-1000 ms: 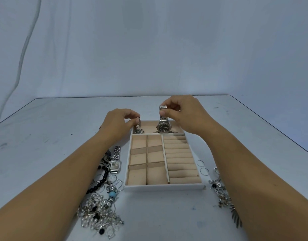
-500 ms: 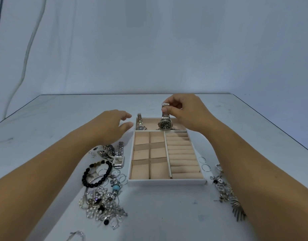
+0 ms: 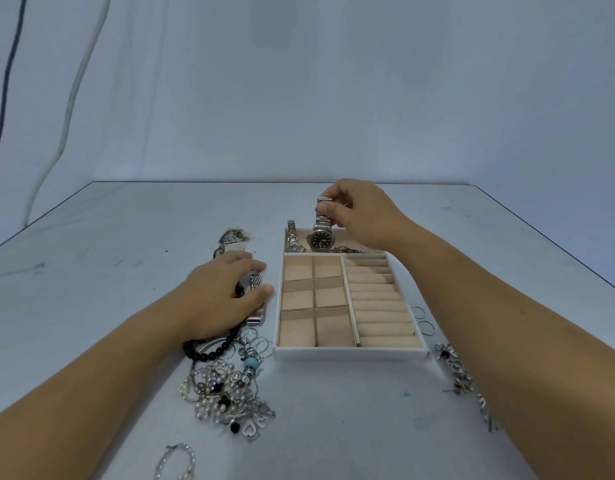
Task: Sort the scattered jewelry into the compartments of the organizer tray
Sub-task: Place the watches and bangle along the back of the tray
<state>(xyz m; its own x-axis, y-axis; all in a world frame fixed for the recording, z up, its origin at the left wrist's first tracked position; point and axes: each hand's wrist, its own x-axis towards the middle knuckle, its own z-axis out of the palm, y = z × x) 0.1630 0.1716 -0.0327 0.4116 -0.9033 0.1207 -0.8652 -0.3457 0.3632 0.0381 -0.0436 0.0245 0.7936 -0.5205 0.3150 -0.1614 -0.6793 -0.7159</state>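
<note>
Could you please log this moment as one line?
right hand: pinches dark-dial watch upright, back compartment | left hand: touches rectangular watch beside tray

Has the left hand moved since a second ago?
Yes. The left hand left the small watch in the far compartment of the organizer tray, drawing back toward the person, onto the rectangular watch beside the tray's left wall.

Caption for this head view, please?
Right hand holds a dark-dial watch in the tray; left hand covers a silver watch.

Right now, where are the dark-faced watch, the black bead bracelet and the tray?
dark-faced watch [image 3: 322,240]: head view, on its dial.
black bead bracelet [image 3: 202,356]: head view, on its beads.
tray [image 3: 347,353]: head view, on its near wall.
</note>
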